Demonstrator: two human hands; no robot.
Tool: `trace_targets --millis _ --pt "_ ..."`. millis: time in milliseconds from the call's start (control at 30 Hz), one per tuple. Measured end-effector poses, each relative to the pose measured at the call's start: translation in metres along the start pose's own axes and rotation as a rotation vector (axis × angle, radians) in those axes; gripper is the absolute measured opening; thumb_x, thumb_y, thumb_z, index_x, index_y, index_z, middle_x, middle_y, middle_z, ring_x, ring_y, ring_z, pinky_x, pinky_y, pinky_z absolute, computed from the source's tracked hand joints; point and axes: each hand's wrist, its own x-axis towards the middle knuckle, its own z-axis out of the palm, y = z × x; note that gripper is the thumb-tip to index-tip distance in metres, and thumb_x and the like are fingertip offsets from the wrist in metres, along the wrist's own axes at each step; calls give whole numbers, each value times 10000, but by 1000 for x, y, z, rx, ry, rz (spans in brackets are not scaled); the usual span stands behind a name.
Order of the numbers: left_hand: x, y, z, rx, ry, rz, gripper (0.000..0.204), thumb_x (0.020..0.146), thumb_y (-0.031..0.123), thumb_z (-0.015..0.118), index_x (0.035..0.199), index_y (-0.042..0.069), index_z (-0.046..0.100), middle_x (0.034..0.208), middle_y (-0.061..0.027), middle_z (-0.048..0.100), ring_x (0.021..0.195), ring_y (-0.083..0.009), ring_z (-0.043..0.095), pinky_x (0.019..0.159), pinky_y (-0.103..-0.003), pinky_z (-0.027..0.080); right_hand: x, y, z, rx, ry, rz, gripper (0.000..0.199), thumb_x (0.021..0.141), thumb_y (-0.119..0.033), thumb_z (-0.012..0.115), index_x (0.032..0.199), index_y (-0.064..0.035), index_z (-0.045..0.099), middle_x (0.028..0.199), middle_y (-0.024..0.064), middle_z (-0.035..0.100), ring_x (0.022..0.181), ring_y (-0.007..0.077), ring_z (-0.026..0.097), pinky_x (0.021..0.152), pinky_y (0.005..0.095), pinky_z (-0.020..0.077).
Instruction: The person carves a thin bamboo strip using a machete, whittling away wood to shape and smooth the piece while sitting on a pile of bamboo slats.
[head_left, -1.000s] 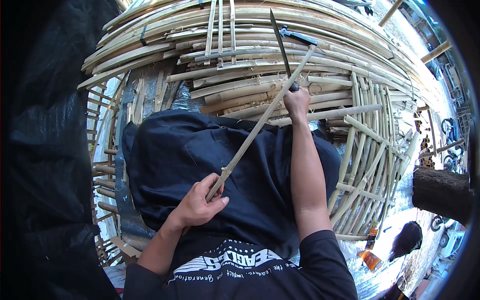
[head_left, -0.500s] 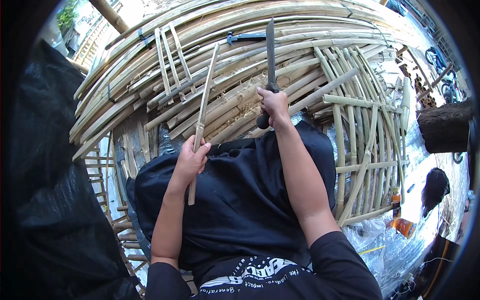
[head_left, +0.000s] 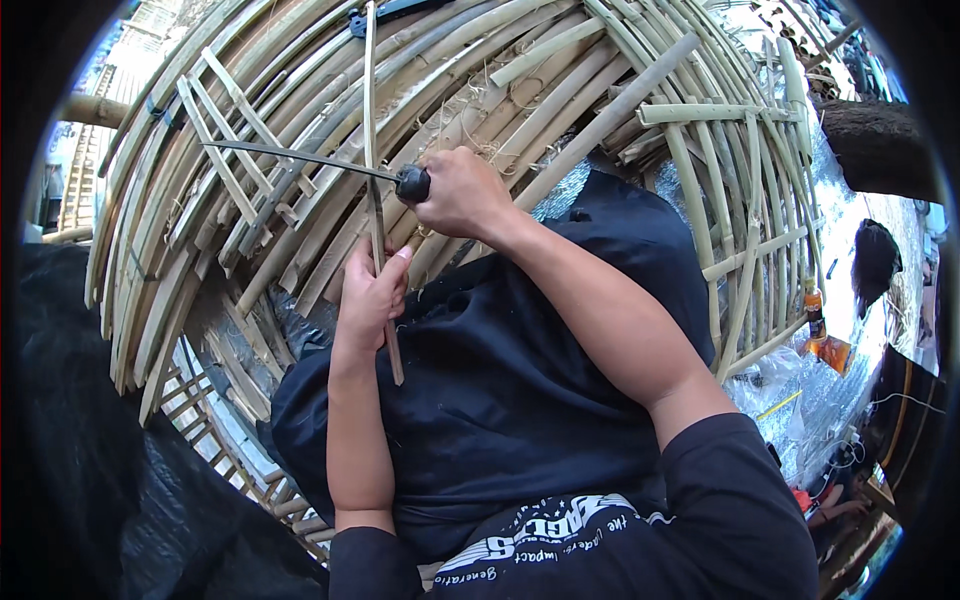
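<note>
My left hand [head_left: 374, 288] is wrapped round a narrow bamboo strip [head_left: 370, 100], which stands nearly upright in view, its near end over my lap. In my right hand [head_left: 465, 195], the black handle of a long knife [head_left: 300, 157] is gripped tight. The blade points left and crosses the strip a little above my left hand. Whether the edge bites into the bamboo I cannot tell. Dark cloth [head_left: 480, 370] covers my lap just below both hands.
Split bamboo poles [head_left: 290, 90] lie piled ahead, with curled shavings [head_left: 465, 125] on them. A blue-and-black tool [head_left: 390, 15] rests at the top. At right are a bamboo lattice [head_left: 745, 180], a bottle [head_left: 813, 305] and a dark log [head_left: 880, 150]. Another person [head_left: 845, 505] shows at lower right.
My right hand has swung the knife from upright to pointing left, bringing it across the bamboo strip. The left hand keeps its hold on the strip, now more upright. The view has shifted and tilted.
</note>
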Motion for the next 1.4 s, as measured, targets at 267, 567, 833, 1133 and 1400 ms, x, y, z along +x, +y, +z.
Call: trace_targets --millis 267,567,833,1133,1400 --pt "-5 -6 0 38 45 -132 267 937 203 717 854 102 484 624 64 432 472 -31 378 401 -239 275 -11 -13 2 -194 -5 -119 185 672 -189 701 802 -57 705 696 213 662 701 420 673 690 484 569" --pt "-49 -14 -1 339 136 9 266 910 154 725 936 -14 521 671 1 496 577 -65 452 510 -266 396 -34 -20 5 -357 -65 -378 176 621 -189 724 759 -94 669 644 148 653 643 371 675 616 478 548" --pt "-54 -10 6 492 173 131 288 904 170 729 885 -21 514 642 -20 487 526 -78 426 489 -298 381 -36 -22 0 -381 -105 -512 183 625 -217 742 738 -110 646 637 123 651 631 356 675 594 479 534" --pt "-59 -10 7 406 174 217 257 900 122 729 927 -33 526 682 -22 498 540 -54 418 490 -269 379 -38 -22 7 -303 -95 -512 165 638 -192 722 723 -90 624 633 146 635 638 375 658 599 485 520" --pt "-60 -8 11 453 187 230 238 928 128 715 905 28 500 729 15 457 587 -44 418 506 -242 374 -43 -29 4 -332 -74 -467 150 646 -212 718 708 -85 671 639 162 658 641 381 690 622 478 563"
